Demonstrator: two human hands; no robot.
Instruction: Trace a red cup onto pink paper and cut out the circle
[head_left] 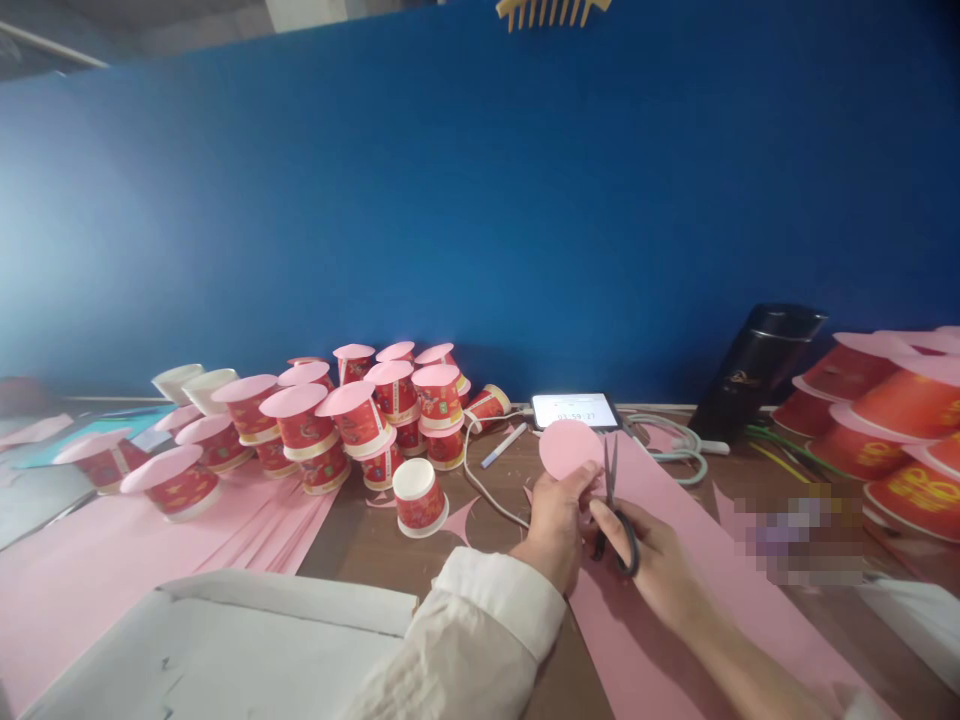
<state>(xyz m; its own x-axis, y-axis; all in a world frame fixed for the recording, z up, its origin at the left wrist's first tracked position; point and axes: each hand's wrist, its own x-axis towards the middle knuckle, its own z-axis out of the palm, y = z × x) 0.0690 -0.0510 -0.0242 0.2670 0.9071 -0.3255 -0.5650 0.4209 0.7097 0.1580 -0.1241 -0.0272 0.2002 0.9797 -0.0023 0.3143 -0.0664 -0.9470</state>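
Between the thumb and fingers of my left hand (555,520) is a round pink paper disc (568,448), held up by its lower edge. My right hand (652,560) grips a pair of scissors (628,540) with black handles. Their blades point upward beside the disc's right edge, and I cannot tell whether they touch it. Beneath both hands lies a long pink paper sheet (675,580). Left of my hands, a red paper cup (421,505) stands upside down with its pale base on top. Pink paper scraps (461,522) lie beside it.
Stacked red cups topped with pink discs (349,410) stand at left; more red cups (900,410) are at right. A lit phone (574,411), a marker (504,446), white cables (480,475) and a black flask (757,370) line the blue partition (480,200). White board (247,650) lies front left.
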